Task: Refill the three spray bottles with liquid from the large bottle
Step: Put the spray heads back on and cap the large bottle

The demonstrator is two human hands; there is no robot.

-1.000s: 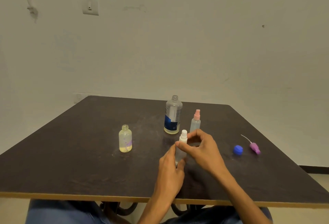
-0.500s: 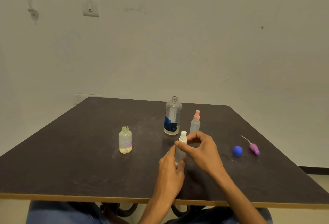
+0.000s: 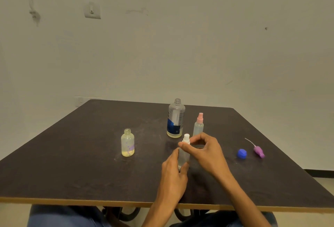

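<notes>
Left hand [image 3: 173, 170] grips translucent cylindrical spray bottle [image 3: 182, 156]; right hand [image 3: 206, 151] pinches its white top.

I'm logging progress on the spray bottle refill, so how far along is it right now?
Looks done: the slim clear bottle with the pink spray top stands capped.

In hand: the left hand grips the slim clear bottle with the white spray top while the right hand pinches its top.

Left: the round open bottle with yellowish liquid has no top; its purple spray head lies on the dark table. The large open bottle is nearly empty.
</notes>
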